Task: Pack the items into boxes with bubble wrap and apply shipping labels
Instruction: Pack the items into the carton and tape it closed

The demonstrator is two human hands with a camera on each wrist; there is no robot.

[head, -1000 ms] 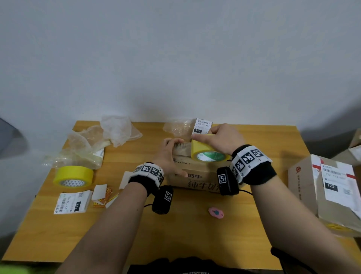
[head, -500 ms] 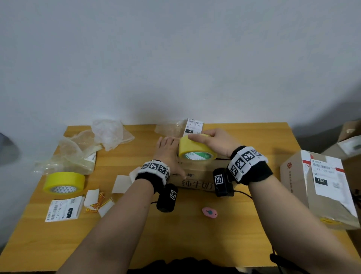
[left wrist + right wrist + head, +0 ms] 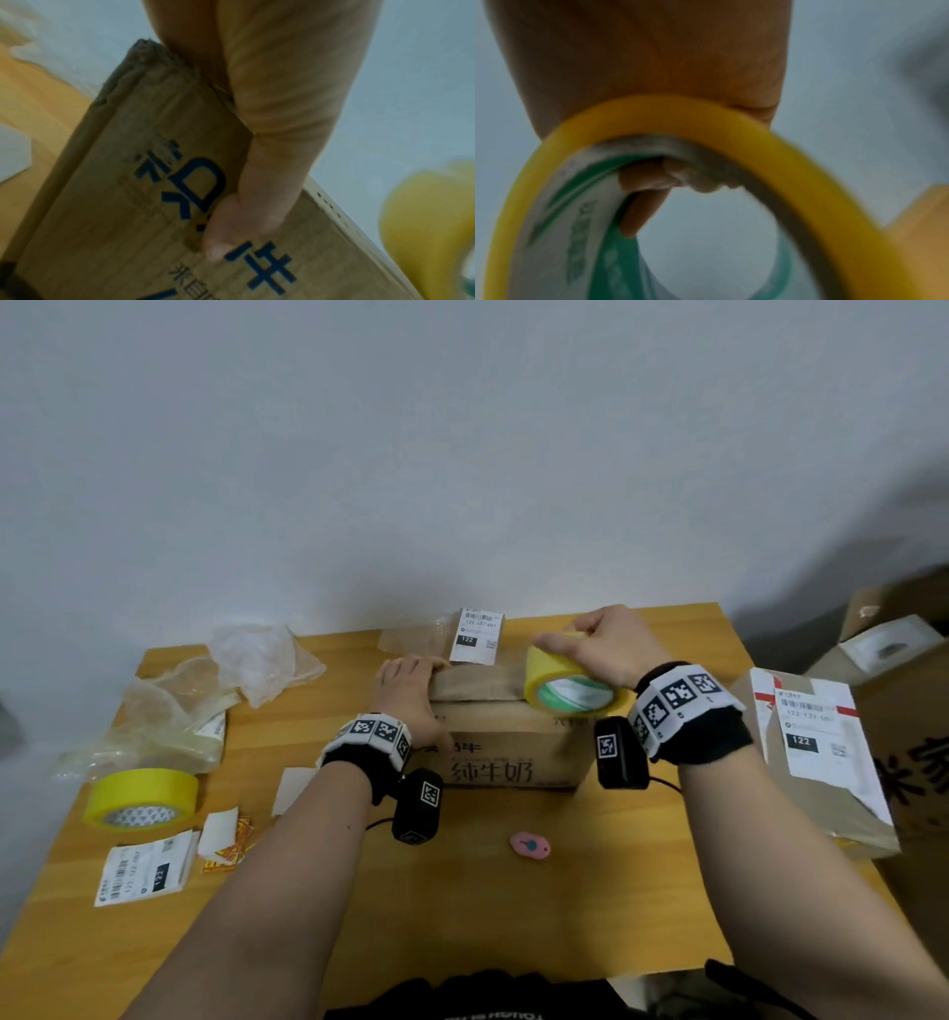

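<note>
Brown printed box (image 3: pixel 506 765) gripped by left hand (image 3: pixel 408 690); right hand (image 3: pixel 606 642) grips yellow tape (image 3: pixel 552 672).

Packing station, labelled box (image 3: pixel 816 762), tape roll (image 3: pixel 552 672)

The box (image 3: pixel 508 752) sits mid-table (image 3: pixel 462 916), straight in front of you. Your left grip (image 3: pixel 411 690) clasps its left top end, thumb on the near face. Your right grip (image 3: pixel 611 644) holds the tape roll (image 3: pixel 570 685) at the box's right top end. A shipping label (image 3: pixel 476 636) shows just behind the box, with a plastic sheet (image 3: pixel 411 636) to its left. Between you and the box lies the small cutter (image 3: pixel 530 846). On the table's left side, the plastic wrap heap (image 3: pixel 205 695) lies at the back. The second tape roll (image 3: pixel 141 796) is in front of it, and the loose labels (image 3: pixel 144 870) and paper scraps (image 3: pixel 221 834) are nearest you. A labelled parcel (image 3: pixel 821 762) stands at the table's right edge, with more cartons (image 3: pixel 893 649) behind it.
</note>
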